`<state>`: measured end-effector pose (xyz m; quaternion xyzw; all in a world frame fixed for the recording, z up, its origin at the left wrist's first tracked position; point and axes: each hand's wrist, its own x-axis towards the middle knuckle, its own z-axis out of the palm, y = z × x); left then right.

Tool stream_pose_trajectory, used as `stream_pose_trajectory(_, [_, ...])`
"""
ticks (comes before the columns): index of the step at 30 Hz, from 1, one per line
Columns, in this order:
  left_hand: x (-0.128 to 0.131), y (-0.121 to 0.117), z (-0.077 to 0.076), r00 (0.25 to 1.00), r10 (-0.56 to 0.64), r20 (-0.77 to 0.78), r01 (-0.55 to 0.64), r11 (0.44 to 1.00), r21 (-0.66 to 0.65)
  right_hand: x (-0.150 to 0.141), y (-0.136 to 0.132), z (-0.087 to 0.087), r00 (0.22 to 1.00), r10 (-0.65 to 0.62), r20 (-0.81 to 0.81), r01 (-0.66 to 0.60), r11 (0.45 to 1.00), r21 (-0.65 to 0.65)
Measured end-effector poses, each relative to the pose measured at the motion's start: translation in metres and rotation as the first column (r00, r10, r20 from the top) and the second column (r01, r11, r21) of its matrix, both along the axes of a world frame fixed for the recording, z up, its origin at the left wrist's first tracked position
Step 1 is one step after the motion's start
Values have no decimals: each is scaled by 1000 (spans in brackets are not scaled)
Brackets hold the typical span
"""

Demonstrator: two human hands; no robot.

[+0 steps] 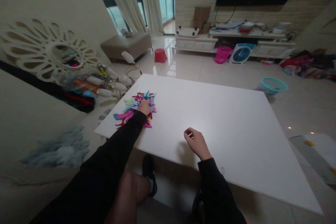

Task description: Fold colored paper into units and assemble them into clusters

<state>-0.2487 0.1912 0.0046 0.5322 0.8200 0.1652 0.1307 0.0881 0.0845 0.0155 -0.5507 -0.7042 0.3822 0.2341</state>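
Observation:
Toward the left end of the white table [223, 122] lies a heap of small, brightly coloured folded paper pieces [128, 114], pink, blue, purple, yellow and red, with pointed ends like origami cranes. My left hand [144, 106] reaches into the heap from above. Its fingertips are lost among the pieces, so whether it grips one does not show. Over the front middle of the table, apart from the heap, my right hand [197, 142] hovers with its fingers curled toward the thumb. Nothing shows between them, and a shadow falls on the tabletop beside it.
Beyond the table's left edge stand a lamp with white shades [119, 86] and a round, petal-framed mirror [67, 55]. A turquoise basket [274, 84] is past the far right corner. Farther back are a red stool [160, 55], a pink bin [222, 55] and a bench [126, 46].

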Motion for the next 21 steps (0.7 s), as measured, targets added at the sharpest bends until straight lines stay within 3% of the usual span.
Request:
stream_pose_trajectory(4, [-2,3,-4,997,-16,-75,16,1000,1,3,2,2,1000,-15,-11,15,1000,1])
stream_pose_trajectory(7, [-4,4,4,995,17,-101,-12,999,51,4,2,3,1000,-18,-18,18,1000,-4])
stream_pose_trajectory(11, [3,2,25,998,55,23,-58,986,158,3,0,5,1000,-9,-19,9,1000,4])
stream_pose_trajectory(15, [38,-21,44,984,22,179,-83,937,339,2,1,5,1000,-12,-9,12,1000,10])
stream_pose_trajectory(17, [67,-42,45,923,-42,382,-99,935,342,3,3,5,999,-34,-2,34,999,7])
stream_pose_trajectory(21, [125,-85,32,633,-221,742,27,964,264,8,8,6,987,-148,-56,150,988,36])
